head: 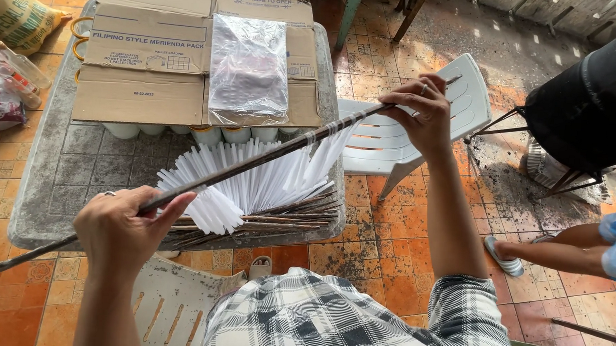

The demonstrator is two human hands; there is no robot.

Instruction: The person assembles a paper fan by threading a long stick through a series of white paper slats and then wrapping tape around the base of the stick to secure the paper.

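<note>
Left hand (129, 227) and right hand (421, 116) each had fingers closed round the stick (253, 164); keeping it taut above the desk (65, 176) looked wise, fringe (266, 181) hanging free.

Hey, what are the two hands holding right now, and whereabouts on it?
Both hold one long dark stick: the left hand grips near its lower end, the right hand near its upper end.

My left hand (129, 229) and right hand (421, 116) grip long dark matt wooden stick (253, 165). White smooth plastic strips (266, 181) hang off it. Grey rough concrete table (80, 163). Brown matt cardboard box (146, 62), glossy clear plastic bags (249, 70) on top.
</note>
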